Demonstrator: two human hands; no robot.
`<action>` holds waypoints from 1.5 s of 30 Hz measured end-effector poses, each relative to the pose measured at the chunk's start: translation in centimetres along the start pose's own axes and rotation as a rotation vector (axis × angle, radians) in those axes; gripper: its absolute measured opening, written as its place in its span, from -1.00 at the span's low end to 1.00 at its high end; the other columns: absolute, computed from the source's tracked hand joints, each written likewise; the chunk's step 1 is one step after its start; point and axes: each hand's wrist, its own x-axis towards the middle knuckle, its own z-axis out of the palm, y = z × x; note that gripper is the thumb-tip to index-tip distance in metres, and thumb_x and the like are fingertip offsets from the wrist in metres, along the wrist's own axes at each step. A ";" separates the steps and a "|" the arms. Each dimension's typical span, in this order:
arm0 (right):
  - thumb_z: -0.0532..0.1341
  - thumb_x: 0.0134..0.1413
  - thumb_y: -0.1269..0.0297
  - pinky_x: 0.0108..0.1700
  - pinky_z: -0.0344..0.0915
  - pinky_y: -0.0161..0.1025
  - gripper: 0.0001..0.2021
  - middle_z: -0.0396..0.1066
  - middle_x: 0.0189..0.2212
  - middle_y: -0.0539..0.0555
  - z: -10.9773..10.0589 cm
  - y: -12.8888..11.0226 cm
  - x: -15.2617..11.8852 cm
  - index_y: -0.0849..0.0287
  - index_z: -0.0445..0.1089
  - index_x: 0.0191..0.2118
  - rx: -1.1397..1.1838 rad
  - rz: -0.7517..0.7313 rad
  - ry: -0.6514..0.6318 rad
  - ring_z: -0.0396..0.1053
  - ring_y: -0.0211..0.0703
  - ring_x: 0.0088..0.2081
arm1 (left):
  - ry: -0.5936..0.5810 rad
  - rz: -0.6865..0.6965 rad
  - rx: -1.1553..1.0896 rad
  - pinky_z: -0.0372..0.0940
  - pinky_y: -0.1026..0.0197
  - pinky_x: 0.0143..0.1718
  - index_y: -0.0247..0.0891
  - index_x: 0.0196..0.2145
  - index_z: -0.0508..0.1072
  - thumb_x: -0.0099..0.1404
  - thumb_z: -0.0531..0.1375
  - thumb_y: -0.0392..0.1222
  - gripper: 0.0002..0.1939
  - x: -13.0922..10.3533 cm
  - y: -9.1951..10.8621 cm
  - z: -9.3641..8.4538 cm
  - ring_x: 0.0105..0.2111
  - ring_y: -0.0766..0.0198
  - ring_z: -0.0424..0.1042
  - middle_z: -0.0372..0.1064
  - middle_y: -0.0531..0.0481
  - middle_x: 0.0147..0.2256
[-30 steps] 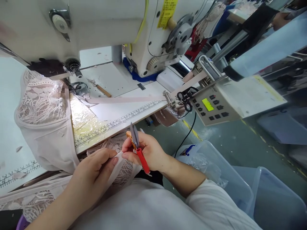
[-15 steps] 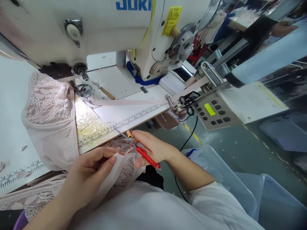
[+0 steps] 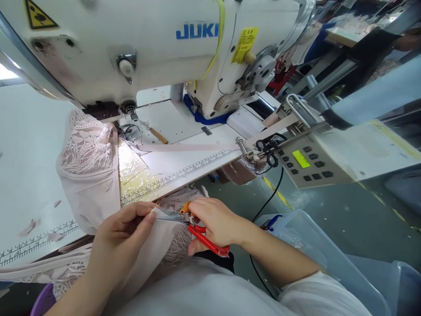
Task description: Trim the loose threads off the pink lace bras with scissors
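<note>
A worker's left hand (image 3: 121, 239) pinched the edge of a pale pink lace-trimmed fabric piece (image 3: 161, 239) between thumb and fingers on the near side of a white JUKI sewing machine (image 3: 158, 52). The right hand (image 3: 217, 221), also on the machine's near side, gripped metal scissors with red and orange handles (image 3: 205, 240), their blades against the fabric close to the left fingertips; whether they were cutting could not be told. A second pale pink lace garment (image 3: 90, 188) lay beneath the machine's needle end, and a narrow pale pink strip (image 3: 190, 148) stretched rightward from there in front of the machine. A slim wooden-handled tool (image 3: 159, 136) rested under the machine's arm. To the machine's right stood a beige, boxy control panel (image 3: 315, 162) with a lit yellow-green display.
</note>
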 end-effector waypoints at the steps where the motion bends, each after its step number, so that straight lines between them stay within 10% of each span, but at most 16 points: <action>1: 0.27 -0.09 0.05 -0.40 0.16 -0.22 -0.64 0.33 -0.48 0.06 0.1 -0.1 0.0 0.09 0.04 -0.45 -0.005 0.014 -0.002 0.25 -0.12 -0.45 | -0.001 -0.003 -0.003 0.39 0.41 -0.28 -0.09 -0.40 0.58 0.16 0.30 -0.12 -0.94 0.0 -0.1 0.0 -0.32 0.28 0.50 0.55 0.05 -0.34; 21: 0.22 -0.01 -0.17 -0.52 -0.12 -0.29 -0.43 -0.05 -0.64 -0.12 1.6 0.3 -0.1 0.06 -0.17 -0.55 0.173 0.029 0.120 -0.09 -0.30 -0.58 | 0.043 0.029 -0.020 0.37 0.51 -0.35 -0.05 -0.45 0.59 0.10 0.31 -0.17 -0.97 0.0 0.0 0.1 -0.37 0.35 0.53 0.58 0.13 -0.40; 33: 0.14 -0.07 -0.38 -0.30 0.25 -0.19 -0.40 0.32 -0.38 0.08 -0.7 0.6 -0.8 0.15 0.27 -0.29 0.451 -0.025 0.474 0.29 -0.10 -0.35 | -0.011 0.009 0.120 0.39 0.34 -0.10 -0.02 -0.33 0.59 0.22 0.25 0.01 -0.85 -0.3 -0.5 -0.8 -0.16 0.22 0.52 0.58 0.09 -0.23; 45: 0.31 0.01 0.10 -0.34 0.27 -0.27 -0.74 0.40 -0.39 0.04 -0.8 -3.7 1.9 0.16 0.32 -0.32 0.720 -0.105 0.503 0.31 -0.21 -0.40 | -0.029 0.368 0.170 0.34 0.43 -0.44 -0.02 -0.37 0.57 0.21 0.22 -0.26 -0.85 -0.2 -0.3 -0.3 -0.43 0.37 0.45 0.48 0.11 -0.43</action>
